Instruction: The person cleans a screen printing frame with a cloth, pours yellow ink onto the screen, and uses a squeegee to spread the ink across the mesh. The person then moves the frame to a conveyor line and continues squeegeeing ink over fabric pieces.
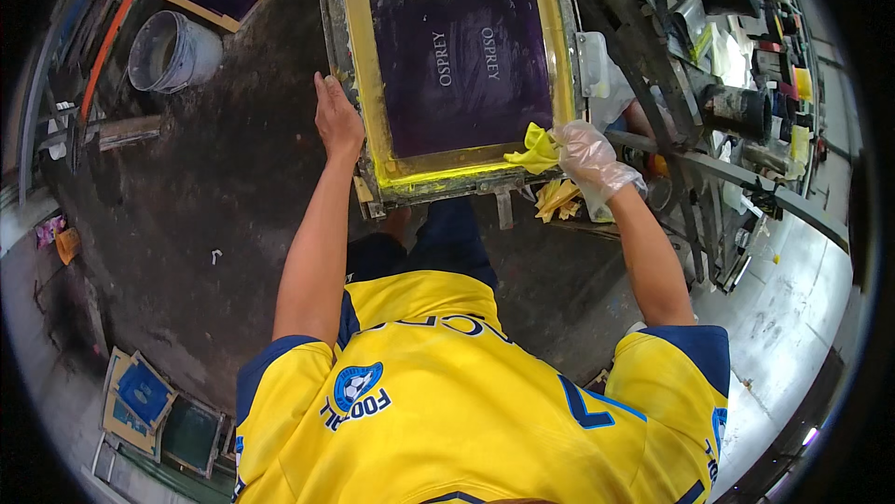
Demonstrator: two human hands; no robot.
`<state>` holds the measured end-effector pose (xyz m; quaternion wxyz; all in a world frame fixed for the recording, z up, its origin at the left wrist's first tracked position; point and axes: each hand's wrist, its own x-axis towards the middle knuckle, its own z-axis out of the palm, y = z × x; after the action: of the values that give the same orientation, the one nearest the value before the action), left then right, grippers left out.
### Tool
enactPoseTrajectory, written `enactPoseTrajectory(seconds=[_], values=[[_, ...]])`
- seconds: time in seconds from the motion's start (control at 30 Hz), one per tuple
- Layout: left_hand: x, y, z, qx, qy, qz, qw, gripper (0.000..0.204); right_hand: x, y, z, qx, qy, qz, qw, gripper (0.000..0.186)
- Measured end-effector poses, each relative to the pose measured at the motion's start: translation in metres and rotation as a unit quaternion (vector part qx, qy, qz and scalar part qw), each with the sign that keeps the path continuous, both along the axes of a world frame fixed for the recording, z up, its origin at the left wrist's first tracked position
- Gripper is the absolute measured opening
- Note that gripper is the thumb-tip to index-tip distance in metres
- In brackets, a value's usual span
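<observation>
Left hand [337, 120] straight-fingered at frame [438, 170] edge — right hand [587, 153] curled round yellow cloth [535, 151] — wide floor [238, 187] leftward

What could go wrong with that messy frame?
The left hand looks bare at the side of the frame, so the yellow smears might get on its skin. The yellow cloth in the gloved right hand could leave yellow marks on the dark panel.
</observation>
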<state>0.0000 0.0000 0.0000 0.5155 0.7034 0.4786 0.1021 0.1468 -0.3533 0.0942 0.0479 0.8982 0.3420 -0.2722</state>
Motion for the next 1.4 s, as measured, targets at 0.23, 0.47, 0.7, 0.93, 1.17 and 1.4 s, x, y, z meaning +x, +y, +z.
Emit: enactPoseTrajectory(seconds=[0.23, 0.47, 0.7, 0.93, 1.17, 1.4], values=[[-0.004, 0.006, -0.003, 0.028, 0.003, -0.012, 1.0, 0.071, -0.033, 0.019, 0.012, 0.096, 0.001, -0.017, 0.995, 0.017], [0.0, 0.002, -0.003, 0.027, -0.002, -0.007, 1.0, 0.07, -0.041, 0.023, 0.009, 0.146, 0.046, -0.034, 0.988, 0.026], [0.0, 0.002, -0.003, 0.024, 0.012, 0.004, 1.0, 0.074, -0.089, 0.07, -0.008, 0.235, -0.035, 0.143, 0.961, 0.018], [0.002, 0.003, -0.002, 0.03, 0.027, 0.003, 0.999, 0.073, -0.113, 0.138, -0.002, 0.339, 0.171, -0.084, 0.921, 0.018], [-0.001, 0.002, 0.0, 0.015, 0.017, 0.01, 1.0, 0.072, -0.052, 0.059, 0.017, 0.399, 0.322, -0.507, 0.693, 0.031], [0.001, 0.0, 0.009, -0.008, 0.043, 0.03, 0.999, 0.071, -0.062, 0.001, -0.002, 0.467, 0.141, -0.522, 0.7, 0.026]])
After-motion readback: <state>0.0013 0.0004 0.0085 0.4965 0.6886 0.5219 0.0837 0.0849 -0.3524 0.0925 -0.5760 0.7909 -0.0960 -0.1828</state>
